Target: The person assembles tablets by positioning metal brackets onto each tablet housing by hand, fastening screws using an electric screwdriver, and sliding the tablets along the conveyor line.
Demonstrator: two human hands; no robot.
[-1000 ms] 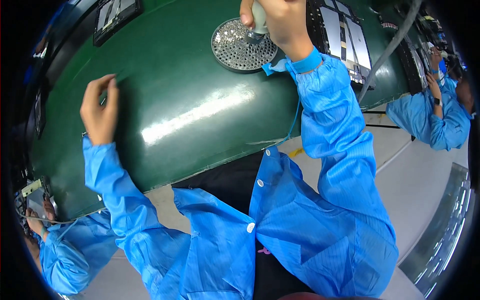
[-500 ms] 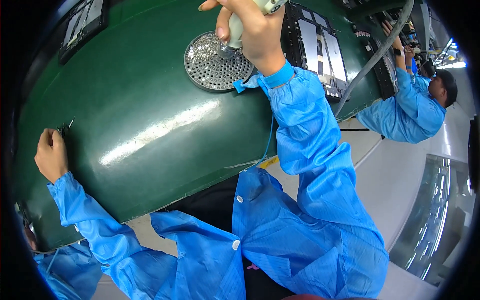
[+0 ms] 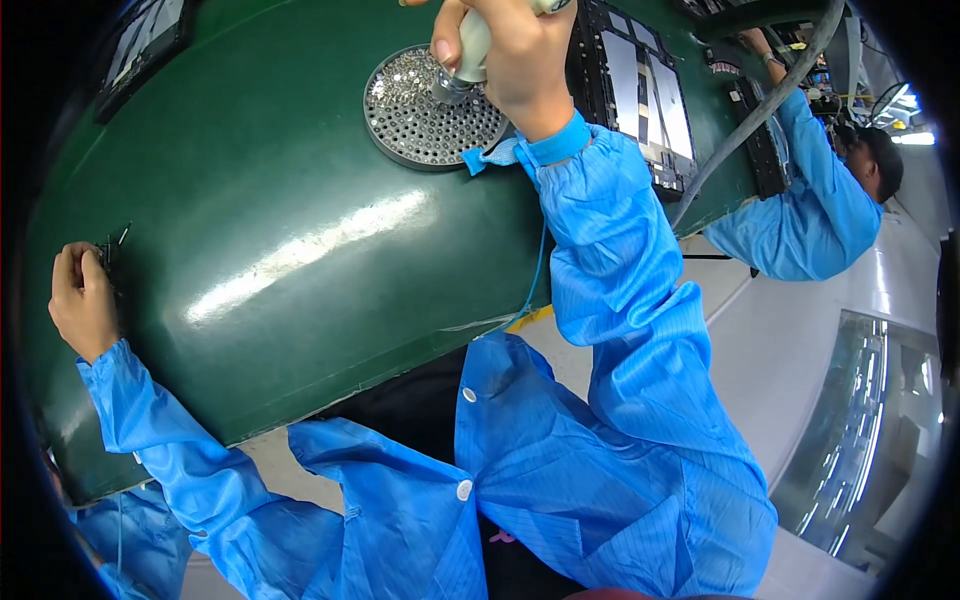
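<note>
1. Right hand (image 3: 505, 60) is clenched around a pale cylindrical tool (image 3: 470, 50), whose tip is pressed onto a round perforated metal tray (image 3: 415, 125) of small screws
2. Left hand (image 3: 82, 300) is curled on a small dark part (image 3: 110, 250) at the green belt (image 3: 300, 250) edge

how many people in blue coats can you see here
2 for sure: the person wearing the camera, sleeves across the green belt, and a co-worker at upper right. More may be hidden past the edges.

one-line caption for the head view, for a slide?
Right hand presses a grey tool onto a round perforated tray on the green belt; left hand holds a small dark part.
</note>
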